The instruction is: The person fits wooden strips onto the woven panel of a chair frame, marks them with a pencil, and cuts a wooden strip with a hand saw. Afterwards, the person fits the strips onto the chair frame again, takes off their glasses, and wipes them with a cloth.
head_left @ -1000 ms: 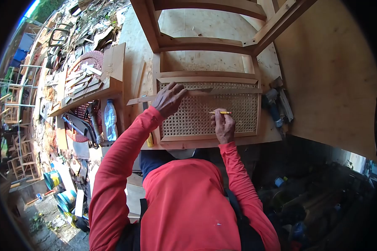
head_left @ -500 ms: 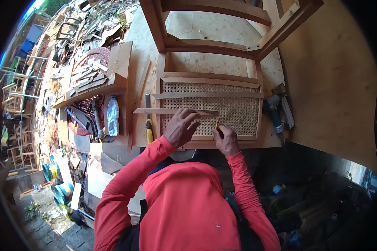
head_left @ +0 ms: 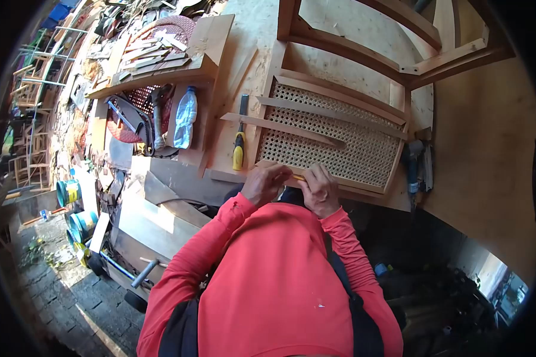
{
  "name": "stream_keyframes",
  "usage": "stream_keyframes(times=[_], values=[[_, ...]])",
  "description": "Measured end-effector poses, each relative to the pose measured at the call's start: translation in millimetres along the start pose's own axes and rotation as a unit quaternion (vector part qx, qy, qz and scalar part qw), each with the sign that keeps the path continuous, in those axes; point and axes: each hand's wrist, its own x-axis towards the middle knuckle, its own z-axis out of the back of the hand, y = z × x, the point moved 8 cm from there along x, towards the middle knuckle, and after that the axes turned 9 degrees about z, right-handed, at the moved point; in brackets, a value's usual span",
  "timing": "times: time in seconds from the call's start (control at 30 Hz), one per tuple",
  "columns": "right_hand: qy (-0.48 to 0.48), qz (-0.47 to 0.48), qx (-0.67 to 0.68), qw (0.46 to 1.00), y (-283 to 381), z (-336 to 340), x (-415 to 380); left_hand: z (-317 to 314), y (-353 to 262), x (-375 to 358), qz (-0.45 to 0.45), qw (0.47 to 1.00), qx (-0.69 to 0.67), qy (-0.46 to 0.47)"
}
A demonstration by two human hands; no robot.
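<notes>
My left hand (head_left: 267,184) and my right hand (head_left: 320,189) are close together at the near edge of a wooden frame with a woven cane panel (head_left: 363,156). Between them is a small yellow pencil-like item (head_left: 298,177); the fingers of both hands are closed around its ends. A thin wooden strip (head_left: 286,129) lies slanted over the cane, its left end past the frame. Farther up, a second strip (head_left: 333,113) crosses the panel. A chisel with a yellow and black handle (head_left: 239,152) lies left of the frame.
A plastic bottle (head_left: 185,119) and a hammer (head_left: 157,113) are in an open wooden box at left, with wood offcuts (head_left: 155,55) on top. A power tool (head_left: 413,166) lies right of the panel. Chair framework (head_left: 345,49) rises at the back.
The view has turned and shifted. Both hands have left the strip and cane for the near edge, and my left hand has joined my right at the yellow item.
</notes>
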Motion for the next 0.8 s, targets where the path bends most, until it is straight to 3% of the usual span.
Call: stream_keyframes(times=[0.1, 0.17, 0.2, 0.27, 0.33, 0.37, 0.43, 0.47, 0.5, 0.53, 0.6, 0.63, 0.67, 0.73, 0.77, 0.8], values=[[-0.155, -0.009, -0.031, 0.987, -4.0, 50.0, 27.3, 5.8, 3.5, 20.2, -0.114, 0.985, 0.086, -0.101], [-0.115, -0.085, 0.079, 0.987, -22.5, 49.0, 19.4, -1.2, -4.2, 35.6, -0.197, 0.950, 0.211, -0.120], [-0.094, -0.118, 0.131, 0.980, -29.7, 48.2, 15.9, 11.0, -11.3, 28.9, -0.180, 0.949, 0.182, -0.185], [-0.096, -0.226, 0.233, 0.941, -35.5, 43.1, 1.6, 31.4, -15.9, 13.6, -0.135, 0.969, 0.081, -0.189], [-0.123, -0.188, 0.208, 0.952, -20.9, 45.5, 7.2, 67.4, -8.9, -3.8, -0.060, 0.982, -0.038, -0.172], [-0.140, -0.062, 0.134, 0.979, -0.9, 50.5, 22.1, 83.5, 2.5, -13.4, -0.067, 0.978, -0.019, -0.195], [-0.083, -0.246, 0.311, 0.914, -21.4, 8.9, 5.4, 115.0, 8.7, -40.1, -0.011, 0.975, -0.109, -0.193], [-0.082, -0.310, 0.412, 0.853, -10.2, -7.9, 8.1, 129.2, 4.6, -55.2, -0.025, 0.976, -0.070, -0.205], [-0.072, -0.349, 0.554, 0.752, -9.4, -38.5, 2.0, 143.0, -13.1, -73.4, -0.113, 0.960, -0.003, -0.255], [-0.028, -0.353, 0.637, 0.685, 26.0, -53.1, 17.3, 153.4, -31.4, -87.6, -0.127, 0.962, 0.005, -0.243], [0.041, -0.281, 0.738, 0.612, 109.1, -90.1, 59.2, 152.2, -59.6, -108.0, -0.252, 0.931, -0.023, -0.264], [0.066, -0.249, 0.779, 0.571, 150.0, -104.2, 74.4, 136.2, -55.9, -110.0, -0.272, 0.938, 0.039, -0.213], [0.088, -0.222, 0.815, 0.528, 184.8, -111.5, 84.9, 140.1, -44.5, -123.5, -0.275, 0.929, 0.075, -0.236], [0.086, -0.256, 0.904, 0.331, 228.6, -115.8, 97.7, 163.1, 0.7, -145.5, -0.246, 0.920, 0.137, -0.272], [0.091, -0.261, 0.872, 0.403, 249.7, -102.4, 103.6, 184.2, 29.5, -153.8, -0.169, 0.934, 0.149, -0.279], [0.099, -0.266, 0.834, 0.473, 270.9, -88.9, 109.6, 227.6, 32.5, -185.3, -0.155, 0.919, 0.137, -0.337]])
